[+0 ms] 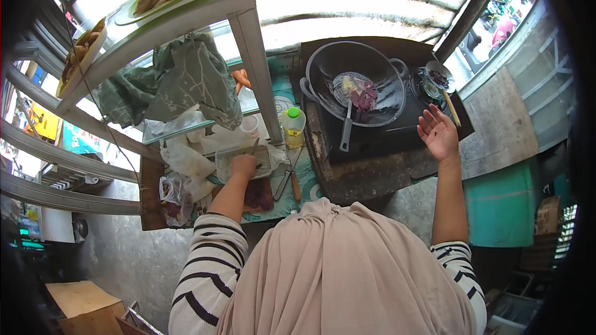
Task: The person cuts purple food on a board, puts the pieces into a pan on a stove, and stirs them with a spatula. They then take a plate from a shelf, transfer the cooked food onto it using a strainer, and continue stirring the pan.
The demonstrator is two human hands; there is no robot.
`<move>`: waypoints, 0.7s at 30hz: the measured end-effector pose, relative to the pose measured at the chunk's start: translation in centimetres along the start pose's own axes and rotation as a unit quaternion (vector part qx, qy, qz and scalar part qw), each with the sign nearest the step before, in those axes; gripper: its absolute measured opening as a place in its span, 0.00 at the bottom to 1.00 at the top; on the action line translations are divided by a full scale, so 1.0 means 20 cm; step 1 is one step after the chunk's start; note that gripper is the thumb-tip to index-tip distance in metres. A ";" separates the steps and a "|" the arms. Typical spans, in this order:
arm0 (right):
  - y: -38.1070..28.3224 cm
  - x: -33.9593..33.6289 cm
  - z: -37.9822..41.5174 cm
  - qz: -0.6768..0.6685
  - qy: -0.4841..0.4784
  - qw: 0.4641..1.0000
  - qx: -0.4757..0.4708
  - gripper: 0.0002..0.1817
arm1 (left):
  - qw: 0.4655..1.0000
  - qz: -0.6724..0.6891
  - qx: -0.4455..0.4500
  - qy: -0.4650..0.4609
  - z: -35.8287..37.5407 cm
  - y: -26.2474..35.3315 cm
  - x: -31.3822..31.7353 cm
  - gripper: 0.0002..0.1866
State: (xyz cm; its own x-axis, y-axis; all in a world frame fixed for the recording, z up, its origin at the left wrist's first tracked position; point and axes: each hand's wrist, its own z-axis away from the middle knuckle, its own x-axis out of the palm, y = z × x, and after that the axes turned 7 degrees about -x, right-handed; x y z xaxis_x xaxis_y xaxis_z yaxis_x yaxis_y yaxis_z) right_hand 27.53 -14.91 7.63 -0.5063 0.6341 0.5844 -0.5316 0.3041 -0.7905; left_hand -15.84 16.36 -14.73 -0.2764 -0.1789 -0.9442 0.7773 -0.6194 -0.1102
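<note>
Beneath the curled left hand (244, 166), a teal-topped desk (307, 177) carries a clear rectangular tub (265, 162); the right hand (439, 136) opens apart.

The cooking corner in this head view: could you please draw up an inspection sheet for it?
Surface: stove top dark, its front edge stained.
Job's things: purplish pieces and grey-handled utensil in the wok; plastic container at left.
Clutter: green-capped bottle, wooden-handled tool and plastic bag crowd the left counter.
Hands: left hand at the container, grip unclear; right hand open, palm up, empty.
Cables: thin dark cord by the display case; whether electrical, cannot tell.
Surroundings: patterned cloth hanging at the case; concrete floor.
</note>
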 end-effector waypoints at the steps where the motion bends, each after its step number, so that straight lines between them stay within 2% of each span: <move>1: 0.00 0.01 0.02 0.001 0.005 1.000 -0.002 0.17 | 1.000 0.009 -0.004 -0.001 0.01 0.00 -0.01 0.09; 3: 0.00 0.03 0.08 0.000 0.011 1.000 -0.009 0.16 | 1.000 0.016 -0.004 0.003 0.02 -0.01 -0.06 0.08; 5: 0.01 0.06 0.15 -0.001 0.020 1.000 -0.022 0.17 | 0.991 0.126 -0.037 0.003 0.04 -0.05 -0.12 0.10; 6: 0.02 0.07 0.18 -0.004 0.019 0.999 -0.028 0.17 | 0.992 0.124 -0.034 0.008 0.07 -0.06 -0.15 0.10; 8: 0.10 0.12 0.26 0.003 -0.003 0.999 -0.031 0.17 | 0.959 0.279 -0.031 0.040 0.14 -0.08 -0.25 0.13; 9: 0.16 0.16 0.31 0.016 -0.038 0.999 -0.024 0.17 | 0.960 0.276 -0.025 0.045 0.19 -0.06 -0.32 0.13; 10: 0.25 0.22 0.37 0.030 -0.072 0.997 -0.017 0.17 | 0.937 0.346 0.006 0.052 0.26 -0.01 -0.40 0.14; 12: 0.46 0.31 0.45 0.039 -0.190 0.979 0.064 0.17 | 0.882 0.464 0.077 0.037 0.38 0.11 -0.53 0.16; 14: 0.66 0.44 0.53 0.160 -0.193 0.953 0.173 0.20 | 0.833 0.530 0.157 -0.010 0.48 0.24 -0.62 0.16; 15: 0.73 0.54 0.57 0.195 -0.175 0.950 0.168 0.24 | 0.813 0.547 0.196 -0.038 0.51 0.29 -0.65 0.15; 16: 0.82 0.57 0.58 0.215 -0.198 0.944 0.154 0.26 | 0.813 0.544 0.202 -0.034 0.54 0.33 -0.66 0.15; 17: 0.89 0.60 0.59 0.250 -0.225 0.934 0.120 0.23 | 0.815 0.536 0.213 -0.044 0.56 0.36 -0.67 0.15; 19: 0.95 0.64 0.58 0.299 -0.260 0.911 0.110 0.17 | 0.817 0.527 0.229 -0.050 0.59 0.37 -0.65 0.15; 21: 0.95 0.68 0.56 0.324 -0.259 0.905 0.098 0.15 | 0.792 0.568 0.224 -0.030 0.62 0.34 -0.61 0.15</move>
State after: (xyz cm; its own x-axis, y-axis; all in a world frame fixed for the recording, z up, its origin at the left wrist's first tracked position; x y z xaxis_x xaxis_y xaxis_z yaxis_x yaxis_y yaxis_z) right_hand 3.00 -8.54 2.58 -0.9778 0.2015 0.0582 -0.0944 -0.1754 -0.9800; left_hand -14.19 4.88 -0.21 0.4207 -0.8418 -0.3381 0.2693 -0.2401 0.9327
